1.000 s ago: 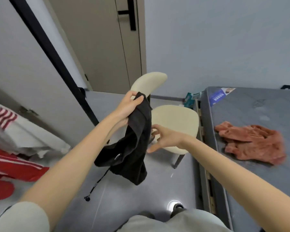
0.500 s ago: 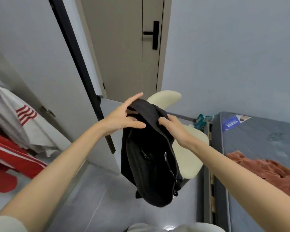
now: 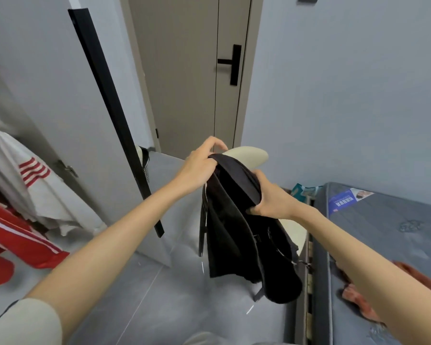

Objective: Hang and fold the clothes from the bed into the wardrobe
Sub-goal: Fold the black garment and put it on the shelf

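A black garment [image 3: 244, 240] with dangling drawstrings hangs in the air before me, held by its waistband. My left hand [image 3: 199, 165] grips the far end of the band. My right hand [image 3: 266, 197] grips the near end, thumb underneath. A rust-orange garment [image 3: 358, 295] lies crumpled on the grey bed [image 3: 388, 235] at the right, partly behind my right forearm. The open wardrobe at the left shows a white shirt with red stripes [image 3: 28, 180] and a red garment [image 3: 15, 237] hanging inside.
A cream chair [image 3: 249, 155] stands behind the black garment, beside the bed. The wardrobe door [image 3: 67, 115] with its black edge strip stands open at the left. A closed beige room door [image 3: 189, 70] is ahead. Grey floor [image 3: 144, 295] lies below.
My view has tilted upward. Both hands spread the black garment's waistband apart, the right hand moving down and right along it. The garment now hangs longer and straighter.
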The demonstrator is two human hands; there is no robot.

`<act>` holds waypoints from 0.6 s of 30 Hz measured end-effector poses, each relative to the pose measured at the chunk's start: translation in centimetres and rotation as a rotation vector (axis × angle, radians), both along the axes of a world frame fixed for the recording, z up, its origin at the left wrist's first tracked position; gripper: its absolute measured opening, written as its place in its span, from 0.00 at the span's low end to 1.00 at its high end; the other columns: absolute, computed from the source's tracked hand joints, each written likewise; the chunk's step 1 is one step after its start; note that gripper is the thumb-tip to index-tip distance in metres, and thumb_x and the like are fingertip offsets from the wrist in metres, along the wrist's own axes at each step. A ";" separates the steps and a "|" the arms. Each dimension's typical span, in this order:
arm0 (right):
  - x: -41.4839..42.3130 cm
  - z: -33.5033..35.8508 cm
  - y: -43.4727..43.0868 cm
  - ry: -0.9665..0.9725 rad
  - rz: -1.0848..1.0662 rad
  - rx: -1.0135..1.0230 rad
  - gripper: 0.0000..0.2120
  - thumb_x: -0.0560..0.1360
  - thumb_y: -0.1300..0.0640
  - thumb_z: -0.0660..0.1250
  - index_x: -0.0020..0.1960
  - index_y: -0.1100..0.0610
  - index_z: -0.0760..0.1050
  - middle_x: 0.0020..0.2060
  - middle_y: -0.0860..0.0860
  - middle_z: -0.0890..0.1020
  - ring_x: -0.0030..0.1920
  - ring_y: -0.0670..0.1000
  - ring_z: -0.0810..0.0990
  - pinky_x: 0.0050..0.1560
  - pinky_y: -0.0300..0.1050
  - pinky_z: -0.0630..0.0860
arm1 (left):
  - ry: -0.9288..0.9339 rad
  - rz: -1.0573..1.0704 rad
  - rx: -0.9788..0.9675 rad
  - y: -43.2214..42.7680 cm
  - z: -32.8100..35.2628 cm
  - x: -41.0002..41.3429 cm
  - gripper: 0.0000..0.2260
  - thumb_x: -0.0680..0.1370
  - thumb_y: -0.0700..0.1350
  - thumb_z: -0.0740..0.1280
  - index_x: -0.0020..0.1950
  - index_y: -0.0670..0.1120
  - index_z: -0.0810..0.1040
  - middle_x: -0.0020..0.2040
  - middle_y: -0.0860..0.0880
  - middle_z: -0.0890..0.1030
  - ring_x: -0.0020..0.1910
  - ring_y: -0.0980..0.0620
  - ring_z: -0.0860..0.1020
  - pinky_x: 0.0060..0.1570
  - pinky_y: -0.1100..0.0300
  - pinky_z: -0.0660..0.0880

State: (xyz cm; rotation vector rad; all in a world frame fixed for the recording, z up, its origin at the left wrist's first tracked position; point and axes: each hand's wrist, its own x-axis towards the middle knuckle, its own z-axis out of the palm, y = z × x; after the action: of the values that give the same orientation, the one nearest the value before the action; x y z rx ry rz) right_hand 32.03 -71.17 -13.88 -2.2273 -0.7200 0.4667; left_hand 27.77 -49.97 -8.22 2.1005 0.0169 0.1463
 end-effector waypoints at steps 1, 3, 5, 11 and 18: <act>0.4 -0.3 -0.3 -0.064 -0.020 0.007 0.30 0.68 0.61 0.71 0.62 0.45 0.59 0.49 0.41 0.77 0.49 0.46 0.79 0.44 0.40 0.75 | -0.021 0.018 -0.052 -0.1 0.3 0.2 0.18 0.70 0.37 0.55 0.51 0.55 0.74 0.27 0.58 0.72 0.28 0.56 0.69 0.30 0.57 0.63; 1.0 -1.1 -1.1 -0.181 -0.099 -0.007 0.19 0.71 0.64 0.65 0.55 0.49 0.62 0.43 0.43 0.77 0.45 0.51 0.78 0.38 0.44 0.72 | -0.100 0.043 -0.127 0.3 0.7 0.1 0.22 0.70 0.31 0.54 0.48 0.54 0.79 0.31 0.60 0.77 0.31 0.61 0.74 0.33 0.61 0.69; 1.5 -2.0 -1.5 -0.319 -0.204 -0.079 0.12 0.71 0.64 0.64 0.49 0.53 0.65 0.43 0.49 0.76 0.44 0.55 0.75 0.38 0.50 0.71 | -0.172 0.051 -0.147 0.8 1.0 0.0 0.22 0.69 0.29 0.55 0.42 0.52 0.82 0.41 0.57 0.82 0.45 0.58 0.79 0.49 0.60 0.74; 2.9 -4.4 -0.3 -0.404 -0.360 -0.107 0.24 0.67 0.67 0.65 0.59 0.50 0.69 0.56 0.50 0.77 0.54 0.56 0.75 0.43 0.50 0.74 | -0.347 0.197 -0.270 2.5 1.9 -0.9 0.22 0.70 0.29 0.55 0.38 0.51 0.82 0.41 0.55 0.82 0.49 0.52 0.78 0.54 0.58 0.72; 5.0 -5.2 -2.5 -0.269 -0.732 -0.152 0.16 0.67 0.66 0.62 0.50 0.53 0.79 0.42 0.57 0.83 0.43 0.61 0.79 0.40 0.48 0.74 | -0.408 0.619 -0.400 8.8 1.3 -2.2 0.20 0.69 0.30 0.53 0.37 0.50 0.79 0.41 0.47 0.79 0.43 0.47 0.74 0.36 0.58 0.67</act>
State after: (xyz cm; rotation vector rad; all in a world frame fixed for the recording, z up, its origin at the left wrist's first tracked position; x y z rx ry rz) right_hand 37.07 -73.65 -19.07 -2.5202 0.0419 -0.1495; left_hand 25.57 -41.12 -6.96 1.5763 0.4173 0.8658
